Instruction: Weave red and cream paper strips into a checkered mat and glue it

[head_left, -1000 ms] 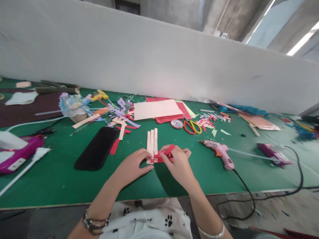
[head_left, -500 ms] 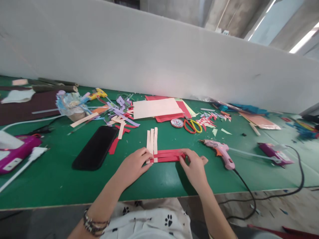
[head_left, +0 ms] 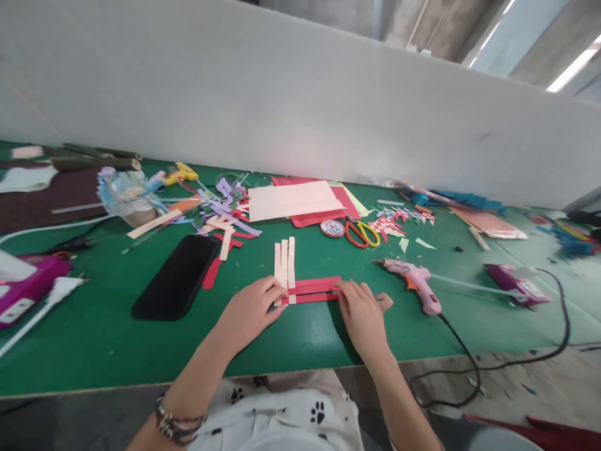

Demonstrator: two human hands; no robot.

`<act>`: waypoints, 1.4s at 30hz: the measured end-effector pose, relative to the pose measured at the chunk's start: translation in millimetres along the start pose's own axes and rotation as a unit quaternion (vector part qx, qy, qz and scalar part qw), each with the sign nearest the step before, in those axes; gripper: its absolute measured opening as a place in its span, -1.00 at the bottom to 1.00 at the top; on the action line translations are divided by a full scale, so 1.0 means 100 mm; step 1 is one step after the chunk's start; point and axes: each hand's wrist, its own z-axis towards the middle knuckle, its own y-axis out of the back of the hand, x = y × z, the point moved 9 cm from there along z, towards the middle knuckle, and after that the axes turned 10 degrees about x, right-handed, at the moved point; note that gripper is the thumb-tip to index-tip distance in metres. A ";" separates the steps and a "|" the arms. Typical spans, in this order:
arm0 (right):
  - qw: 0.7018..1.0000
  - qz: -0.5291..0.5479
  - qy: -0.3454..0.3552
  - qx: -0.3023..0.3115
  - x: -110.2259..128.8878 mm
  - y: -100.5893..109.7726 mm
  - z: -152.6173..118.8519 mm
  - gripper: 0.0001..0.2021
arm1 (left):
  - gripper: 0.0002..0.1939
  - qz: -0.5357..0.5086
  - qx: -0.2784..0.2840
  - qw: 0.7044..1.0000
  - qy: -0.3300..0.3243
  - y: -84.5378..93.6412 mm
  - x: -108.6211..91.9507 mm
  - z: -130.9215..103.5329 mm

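Note:
Cream paper strips (head_left: pixel 284 260) stand away from me, and red paper strips (head_left: pixel 314 289) run to the right from their lower ends, crossing over and under. My left hand (head_left: pixel 256 313) is closed on the strips at that crossing, its thumb and fingers pressed together at the left edge. At the right ends of the red strips, my right hand (head_left: pixel 364 316) pinches one strip; its thumb and fingertips partly hide the end. A gap of green table shows between the lower red strips.
A black phone (head_left: pixel 177 277) lies at left, a pink glue gun (head_left: pixel 413 280) with its cord at right. Behind are scissors (head_left: pixel 361 232), a round tin (head_left: pixel 332 228), paper sheets (head_left: pixel 293 200) and coloured scraps (head_left: pixel 225 210). A purple device (head_left: pixel 35 288) sits far left.
The red strips have spread slightly at their right ends, the top one now uncovered by my right hand, which has shifted a little lower. My left hand stays at the crossing.

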 end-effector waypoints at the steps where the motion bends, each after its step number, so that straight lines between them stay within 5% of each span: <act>1: 1.000 -0.002 -0.001 0.002 0.00 -0.01 0.00 -0.75 | -0.84 0.002 -0.001 1.000 0.001 0.00 0.00 0.00; 11: 0.999 -0.043 -0.002 0.009 0.01 -0.03 0.04 -0.73 | -0.84 0.005 -0.006 1.000 0.002 0.03 0.00 0.01; 19: 0.995 -0.064 -0.020 -0.071 -0.04 0.23 -0.14 -0.77 | -0.85 0.007 -0.010 1.000 -0.001 0.02 0.00 0.01; 24: 0.997 -0.003 0.079 0.011 0.29 0.09 -0.17 -0.73 | -0.84 0.008 -0.023 1.000 -0.010 0.01 0.00 0.01; 29: 0.992 0.009 0.094 0.080 0.44 -0.08 -0.12 -0.68 | -0.84 0.011 -0.025 1.000 -0.007 0.02 -0.01 0.01; 42: 0.997 0.012 0.062 0.041 0.26 0.04 -0.12 -0.74 | -0.85 0.007 -0.019 1.000 -0.005 0.01 -0.01 0.01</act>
